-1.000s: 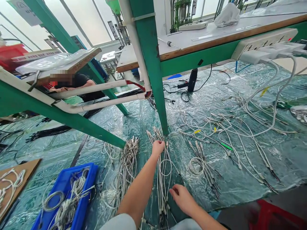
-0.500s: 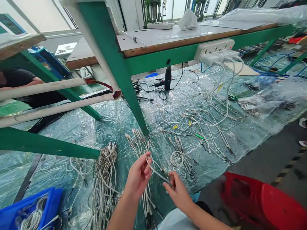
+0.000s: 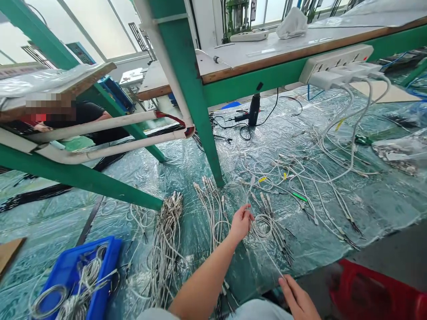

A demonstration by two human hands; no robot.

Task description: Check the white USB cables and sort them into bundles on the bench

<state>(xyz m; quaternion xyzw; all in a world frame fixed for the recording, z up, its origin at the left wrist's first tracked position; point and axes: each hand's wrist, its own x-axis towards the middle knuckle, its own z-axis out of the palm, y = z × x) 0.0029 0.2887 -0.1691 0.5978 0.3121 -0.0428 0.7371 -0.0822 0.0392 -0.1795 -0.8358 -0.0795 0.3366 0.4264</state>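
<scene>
Thin white cable (image 3: 267,253) runs from the left hand (image 3: 240,225) down to the right hand (image 3: 297,298). The left hand is closed around it, and a cable end pokes up past the hand. The right hand is open and low in the view. The cable comes to its fingers (image 3: 286,284), but it is hard to tell if they grip it.

Bunches of white cables (image 3: 165,253) lie near the hands on a clear plastic sheet (image 3: 376,209). A blue plastic crate (image 3: 78,278) with coiled cables sits to the left, and a red plastic stool (image 3: 376,289) sits to the right. A green metal table leg (image 3: 200,111) stands just past the cables. Behind white plastic pipes (image 3: 110,133), a person in a black shirt (image 3: 83,118) sits. A white power strip (image 3: 335,62) hangs on the table edge. Its writing is too small to read.
</scene>
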